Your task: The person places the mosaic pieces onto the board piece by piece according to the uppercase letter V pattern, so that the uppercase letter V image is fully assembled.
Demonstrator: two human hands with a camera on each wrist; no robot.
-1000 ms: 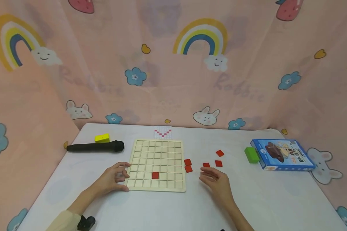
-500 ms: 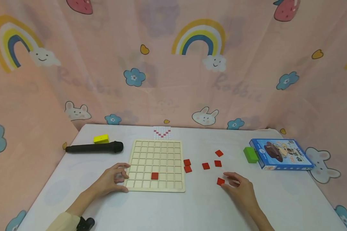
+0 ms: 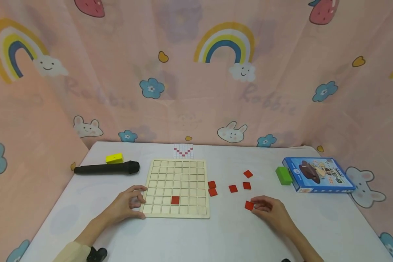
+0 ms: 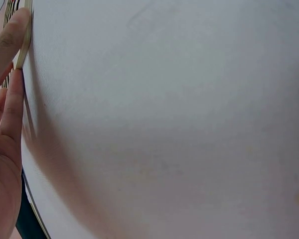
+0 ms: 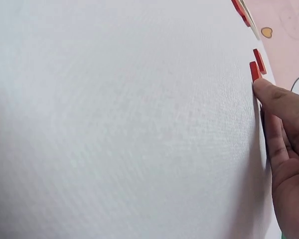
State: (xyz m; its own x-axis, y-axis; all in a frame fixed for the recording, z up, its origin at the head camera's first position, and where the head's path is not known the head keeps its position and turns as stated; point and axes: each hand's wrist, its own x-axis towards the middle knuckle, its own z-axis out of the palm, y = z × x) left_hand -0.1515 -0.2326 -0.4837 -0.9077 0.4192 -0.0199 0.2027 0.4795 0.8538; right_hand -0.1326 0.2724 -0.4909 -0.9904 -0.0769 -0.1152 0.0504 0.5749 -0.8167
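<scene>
Left hand (image 3: 127, 203): you have thumb and fingers spread apart, touching the left edge of the board (image 3: 190, 180).
Right hand (image 3: 271, 214): you pinch a red tile (image 3: 249, 205), well right of the board.
Set tile (image 3: 175, 200): in your second-nearest row.
Loose tiles (image 3: 213, 192): two just beside the board's right edge, three farther right.

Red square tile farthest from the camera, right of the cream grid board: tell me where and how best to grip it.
Pinch two opposite edges of that red square tile, probably coming from the near right, the side of the right hand. It lies flat and thin on the white table, apart from the other red tiles, so its edges look free.
</scene>
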